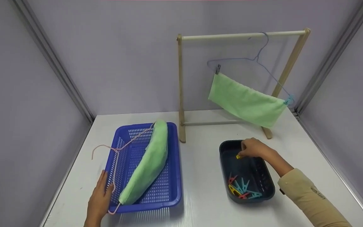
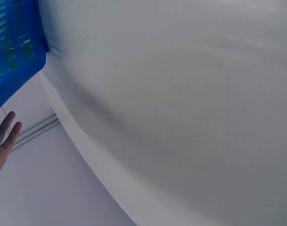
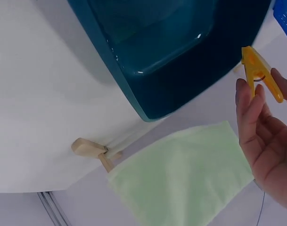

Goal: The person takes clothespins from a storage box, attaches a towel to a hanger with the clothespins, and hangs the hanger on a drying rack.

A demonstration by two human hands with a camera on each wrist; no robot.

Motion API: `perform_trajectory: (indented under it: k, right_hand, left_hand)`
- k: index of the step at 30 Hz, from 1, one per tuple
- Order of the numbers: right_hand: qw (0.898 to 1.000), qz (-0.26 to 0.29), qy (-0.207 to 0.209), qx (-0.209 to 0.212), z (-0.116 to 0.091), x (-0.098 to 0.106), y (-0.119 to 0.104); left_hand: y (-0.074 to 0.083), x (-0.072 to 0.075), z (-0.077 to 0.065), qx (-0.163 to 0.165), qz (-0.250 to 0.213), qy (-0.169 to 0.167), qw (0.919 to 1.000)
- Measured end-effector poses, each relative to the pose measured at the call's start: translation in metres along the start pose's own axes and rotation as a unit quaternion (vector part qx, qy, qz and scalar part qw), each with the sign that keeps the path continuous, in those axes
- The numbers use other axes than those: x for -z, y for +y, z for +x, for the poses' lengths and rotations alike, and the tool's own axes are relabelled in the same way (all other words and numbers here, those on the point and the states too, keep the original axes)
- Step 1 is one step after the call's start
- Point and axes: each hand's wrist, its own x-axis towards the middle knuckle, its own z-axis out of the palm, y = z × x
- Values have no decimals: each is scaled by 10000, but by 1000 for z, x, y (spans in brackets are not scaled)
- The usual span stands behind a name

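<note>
My right hand point(image 1: 253, 147) pinches a yellow clothespin point(image 3: 259, 74) by its handle ends, above the far part of a dark teal bin point(image 1: 247, 168). Several loose clothespins point(image 1: 244, 189) in red, yellow and blue-green lie at the bin's near end. With its fingers extended, my left hand point(image 1: 99, 197) rests against the left side of a blue basket point(image 1: 176, 176), the thumb close to a pink wire hanger point(image 1: 116, 150). A light green towel point(image 1: 150, 164) is draped over that hanger, which lies across the basket with its hook past the left rim.
Behind the bin stands a drying rack point(image 1: 180, 91) with wooden legs and a white bar. From it hangs a purple hanger point(image 1: 257, 58) holding a second green towel point(image 1: 247, 101) with a dark clip point(image 1: 218, 69) and a blue clip point(image 1: 288, 100). Walls enclose the white table point(image 1: 200, 164).
</note>
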Motion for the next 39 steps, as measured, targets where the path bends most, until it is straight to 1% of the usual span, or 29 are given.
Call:
perform_trajectory:
  k: [5,9,13,17,19,23,26,29,32,36,39]
  right_hand:
    - [9985,193,415,307,-10,2,1]
    - [9961,351,667,449,-16,2,2]
    - [9935,587,936,288,-21,2,2]
    - [9875,989,1226,82,-25,0,4]
    - [9824,1259,1382,-11,-27,-2,5]
    - [9713,1607,1741,-195,-31,-8,7]
    - [9660,1676,1954,-249,-33,-11,7]
    - [9635,1686,2073,-189,-34,-14,6]
    - [9589,1839,2146,-272,-35,-15,6]
    - [9496,2145,2231,-492,-35,-16,6]
    - [9450,2240,2323,-540,-35,-17,7]
  left_hand:
    - [-1,0,-1,11,14,-10,10000]
    - [-1,1,-1,15,30,-10,10000]
    - [0,1,0,-23,1,12,10000]
    - [1,2,0,64,27,-60,10000]
    - [0,2,0,81,24,-75,9999]
    - [0,1,0,17,-29,-25,10000]
    - [0,1,-1,-9,-57,-13,10000]
    - [0,1,-2,48,-43,-55,10000]
    - [0,1,-2,89,0,-75,9999]
    - [0,0,-2,29,3,-29,10000]
    - [0,-1,-2,-29,-55,34,10000]
